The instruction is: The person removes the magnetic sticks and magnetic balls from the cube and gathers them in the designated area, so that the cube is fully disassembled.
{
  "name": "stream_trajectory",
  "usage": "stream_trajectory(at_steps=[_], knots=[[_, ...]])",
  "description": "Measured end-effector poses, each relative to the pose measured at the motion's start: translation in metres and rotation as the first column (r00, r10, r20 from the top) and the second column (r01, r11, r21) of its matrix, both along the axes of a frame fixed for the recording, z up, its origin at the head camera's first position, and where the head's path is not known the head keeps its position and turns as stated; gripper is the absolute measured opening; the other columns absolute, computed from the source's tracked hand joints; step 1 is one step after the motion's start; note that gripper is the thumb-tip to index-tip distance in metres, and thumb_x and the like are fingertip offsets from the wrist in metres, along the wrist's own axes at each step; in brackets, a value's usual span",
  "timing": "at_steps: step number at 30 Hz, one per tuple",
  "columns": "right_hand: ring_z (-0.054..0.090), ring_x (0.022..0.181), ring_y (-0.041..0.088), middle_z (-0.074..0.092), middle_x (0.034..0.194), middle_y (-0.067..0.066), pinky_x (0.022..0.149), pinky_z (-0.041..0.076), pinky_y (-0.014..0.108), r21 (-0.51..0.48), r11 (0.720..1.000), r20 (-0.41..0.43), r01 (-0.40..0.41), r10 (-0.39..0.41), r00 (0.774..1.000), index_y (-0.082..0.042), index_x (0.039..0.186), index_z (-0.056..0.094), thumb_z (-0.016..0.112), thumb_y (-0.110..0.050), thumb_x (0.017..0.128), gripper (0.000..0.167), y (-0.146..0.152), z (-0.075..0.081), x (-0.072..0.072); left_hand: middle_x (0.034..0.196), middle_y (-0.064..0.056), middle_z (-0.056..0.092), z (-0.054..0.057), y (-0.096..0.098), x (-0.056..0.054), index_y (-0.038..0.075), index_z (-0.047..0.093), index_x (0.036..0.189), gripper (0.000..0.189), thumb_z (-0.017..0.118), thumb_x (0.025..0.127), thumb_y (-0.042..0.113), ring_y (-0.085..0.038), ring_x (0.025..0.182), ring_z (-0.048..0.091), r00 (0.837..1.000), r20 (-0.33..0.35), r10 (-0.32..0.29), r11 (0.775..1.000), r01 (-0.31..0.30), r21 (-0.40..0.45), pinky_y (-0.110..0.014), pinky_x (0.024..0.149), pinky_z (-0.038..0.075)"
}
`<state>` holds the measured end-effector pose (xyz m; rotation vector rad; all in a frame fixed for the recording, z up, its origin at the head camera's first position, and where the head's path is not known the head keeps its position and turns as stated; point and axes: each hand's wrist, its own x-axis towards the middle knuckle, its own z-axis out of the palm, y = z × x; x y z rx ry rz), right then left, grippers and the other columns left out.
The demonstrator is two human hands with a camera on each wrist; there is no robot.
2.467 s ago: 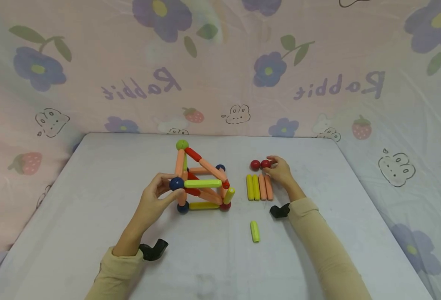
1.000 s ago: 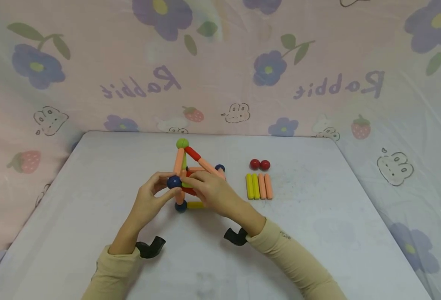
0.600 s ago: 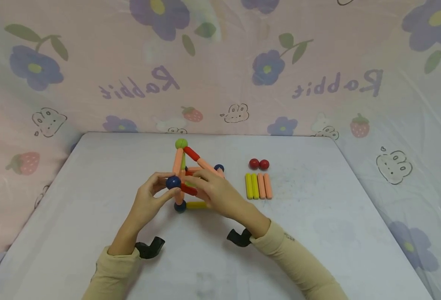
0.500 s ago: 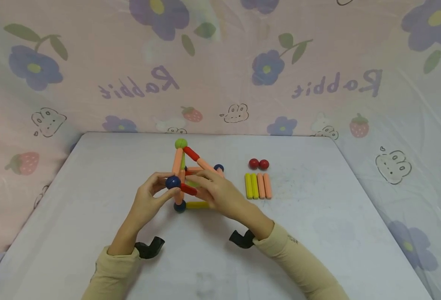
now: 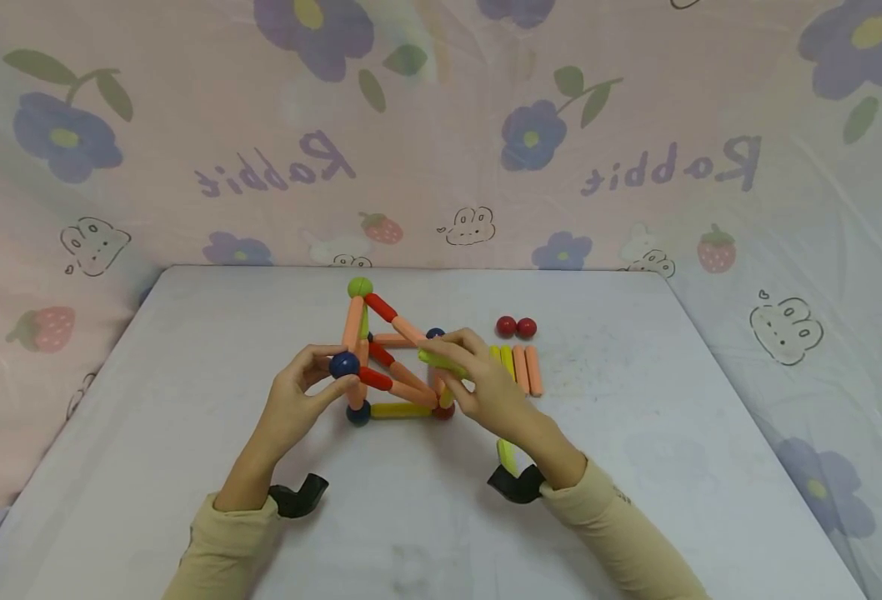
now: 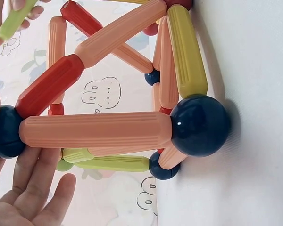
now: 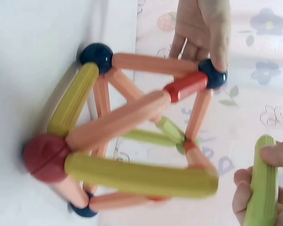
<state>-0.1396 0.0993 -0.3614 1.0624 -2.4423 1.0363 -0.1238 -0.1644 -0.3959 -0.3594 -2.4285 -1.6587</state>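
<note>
Magnetic rods and balls form an open frame, with a green ball (image 5: 360, 287) at its top and a red ball (image 5: 443, 409) at its lower right. My left hand (image 5: 308, 396) pinches the dark blue ball (image 5: 344, 365) at the upper front corner, thumb on the near side. From that ball a red rod (image 5: 376, 378) and a peach rod (image 5: 411, 393) slope down to the red ball. A yellow rod (image 7: 141, 175) rises from the red ball, its other end free. Held clear of the frame, a light green rod (image 7: 263, 188) is gripped between thumb and fingers of my right hand (image 5: 497, 392).
Two loose red balls (image 5: 516, 327) sit at the back right. In front of them lie yellow rods and peach rods (image 5: 534, 371) in a row, partly behind my right hand. Another light green rod (image 5: 506, 454) lies nearer, partly covered by the black right wrist camera (image 5: 516, 485).
My right hand has left the loose red balls, come to the frame, taken the light green rod off the blue ball and drawn it rightward. My left hand keeps its pinch.
</note>
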Motion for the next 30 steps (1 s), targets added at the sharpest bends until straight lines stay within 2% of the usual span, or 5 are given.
stream_trajectory(at_steps=[10,14,17,24,30], knots=[[0.059,0.092,0.022,0.061,0.103,0.011,0.081,0.051,0.032,-0.036,0.986,0.009,0.164,-0.164,0.986,-0.009,0.121,0.065,0.067,0.0,0.087,0.035,0.027,-0.004,-0.001,0.109,-0.016,0.063,0.0,0.0,0.0,-0.002,0.056,0.122,0.039,0.07,0.087,0.007,0.011,0.093,0.055,1.0,0.001,-0.003,1.0,0.003,0.01,0.0,0.093,0.042],[0.059,0.094,0.023,0.062,0.106,0.012,0.084,0.053,0.036,-0.04,0.979,0.063,0.201,-0.198,0.978,-0.007,0.122,0.065,0.067,0.0,0.086,0.036,0.037,-0.007,-0.003,0.109,-0.016,0.062,0.0,0.0,0.0,-0.002,0.056,0.123,0.04,0.07,0.087,0.007,0.011,0.093,0.056,1.0,0.006,-0.004,1.0,0.004,0.011,0.0,0.093,0.042],[0.06,0.093,0.023,0.061,0.105,0.013,0.079,0.059,0.037,-0.044,0.976,0.117,0.214,-0.207,0.971,-0.005,0.124,0.063,0.067,0.001,0.086,0.038,0.045,-0.009,-0.004,0.11,-0.015,0.062,0.0,0.0,0.0,-0.001,0.055,0.123,0.04,0.07,0.087,0.008,0.012,0.094,0.055,1.0,0.016,-0.003,1.0,0.003,0.008,0.0,0.093,0.042],[0.053,0.087,0.017,0.061,0.096,0.012,0.072,0.05,0.018,-0.056,0.966,0.182,0.253,-0.239,0.954,-0.002,0.124,0.061,0.068,0.003,0.085,0.041,0.064,-0.019,-0.012,0.109,-0.015,0.062,0.001,0.0,0.0,-0.002,0.055,0.123,0.04,0.07,0.086,0.007,0.012,0.093,0.055,1.0,0.02,-0.003,1.0,0.003,0.009,0.001,0.093,0.042],[0.053,0.085,0.016,0.062,0.094,0.016,0.069,0.048,0.016,-0.042,0.951,0.24,0.306,-0.288,0.927,0.001,0.124,0.061,0.067,0.003,0.085,0.04,0.083,-0.025,-0.022,0.108,-0.016,0.062,0.001,0.0,0.0,-0.003,0.055,0.122,0.04,0.07,0.086,0.006,0.012,0.093,0.055,1.0,0.009,-0.005,1.0,0.005,0.011,0.001,0.093,0.042]])
